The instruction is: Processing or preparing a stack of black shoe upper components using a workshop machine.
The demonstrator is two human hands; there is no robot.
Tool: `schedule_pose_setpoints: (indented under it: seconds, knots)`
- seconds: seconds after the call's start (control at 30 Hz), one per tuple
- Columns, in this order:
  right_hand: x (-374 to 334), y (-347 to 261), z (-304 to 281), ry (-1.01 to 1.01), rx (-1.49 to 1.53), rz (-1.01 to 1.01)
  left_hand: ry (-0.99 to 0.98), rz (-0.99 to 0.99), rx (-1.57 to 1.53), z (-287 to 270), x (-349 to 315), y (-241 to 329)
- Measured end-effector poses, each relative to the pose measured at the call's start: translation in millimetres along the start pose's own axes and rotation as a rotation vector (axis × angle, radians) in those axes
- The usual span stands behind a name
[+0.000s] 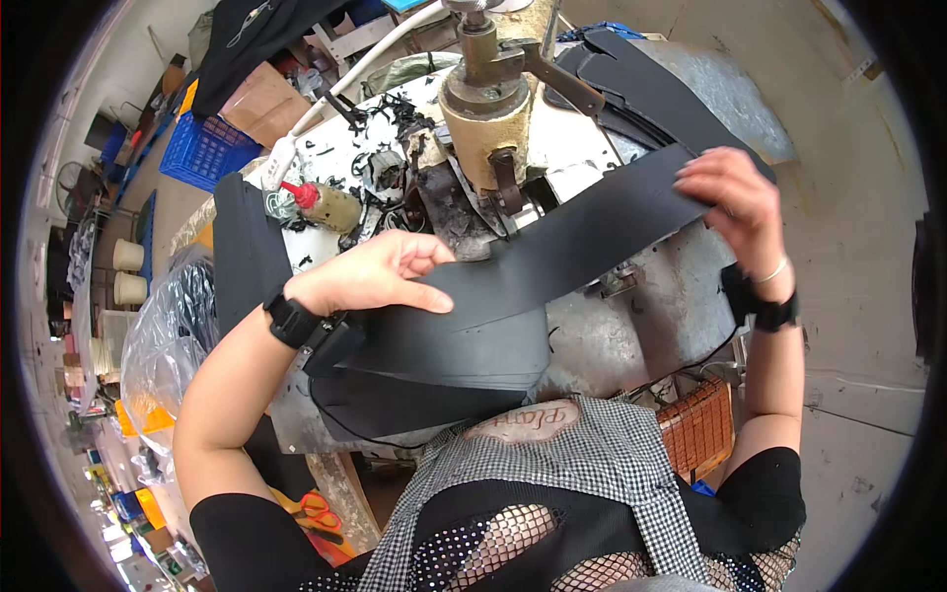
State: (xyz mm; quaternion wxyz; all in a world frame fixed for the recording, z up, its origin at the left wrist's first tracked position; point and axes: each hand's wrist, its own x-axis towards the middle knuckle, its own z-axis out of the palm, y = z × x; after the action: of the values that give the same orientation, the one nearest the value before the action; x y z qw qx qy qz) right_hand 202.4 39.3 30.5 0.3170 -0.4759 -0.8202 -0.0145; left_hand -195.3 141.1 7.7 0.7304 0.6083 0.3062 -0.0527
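A long, flat black strip of leather-like material (602,229) runs slantwise across the metal work surface, under the front of a cream-coloured bench machine (485,123). My left hand (370,276) grips its near left part, thumb on top and fingers curled at the far edge. At the raised right end, my right hand (738,202) holds the strip with its fingers bent over it. More black flat pieces (434,405) lie stacked beneath the strip, close to my apron. Where the strip meets the machine, the contact is partly hidden.
Black shavings (395,118) litter the white tabletop. A red-capped bottle (330,207) stands left of the machine. Black pieces are piled at the far right (641,84) and at the left edge (247,237). A blue crate (207,150) and a clear plastic bag (168,335) are beyond the table's left.
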Motion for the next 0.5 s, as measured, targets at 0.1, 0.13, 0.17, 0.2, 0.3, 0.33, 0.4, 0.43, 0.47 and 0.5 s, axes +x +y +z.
schedule_pose_setpoints:
  seconds: [0.1, 0.13, 0.17, 0.2, 0.3, 0.33, 0.4, 0.43, 0.47, 0.5]
  knots:
    - [-15, 50, -42, -0.052, 0.377, 0.597, 0.055, 0.044, 0.07, -4, -8, -7]
    - [-19, 72, -60, -0.081, 0.391, 0.692, 0.045, 0.049, 0.075, -6, -9, -3]
    - [-20, 90, -68, -0.118, 0.417, 0.781, 0.07, 0.013, 0.053, -7, -13, -2]
    - [-23, 99, -72, -0.12, 0.416, 0.779, 0.095, -0.019, 0.031, -8, -16, -3]
    - [-23, 97, -59, 0.083, -0.251, 0.643, 0.097, 0.011, 0.075, -11, -19, -8]
    - [-19, 80, -51, 0.112, -0.348, 0.441, 0.106, 0.014, 0.071, -10, -18, -6]
    - [-6, 30, -24, 0.021, -0.252, 0.165, 0.132, -0.052, 0.001, -6, -10, -1]
    - [0, 0, -6, -0.099, -0.059, 0.089, 0.146, -0.052, -0.005, -4, -6, -1]
    - [-5, -19, 18, -0.151, -0.002, 0.051, 0.142, -0.043, -0.017, -1, 0, 0]
    - [-12, -28, 36, -0.199, 0.042, 0.024, 0.123, -0.029, -0.021, -1, 8, 3]
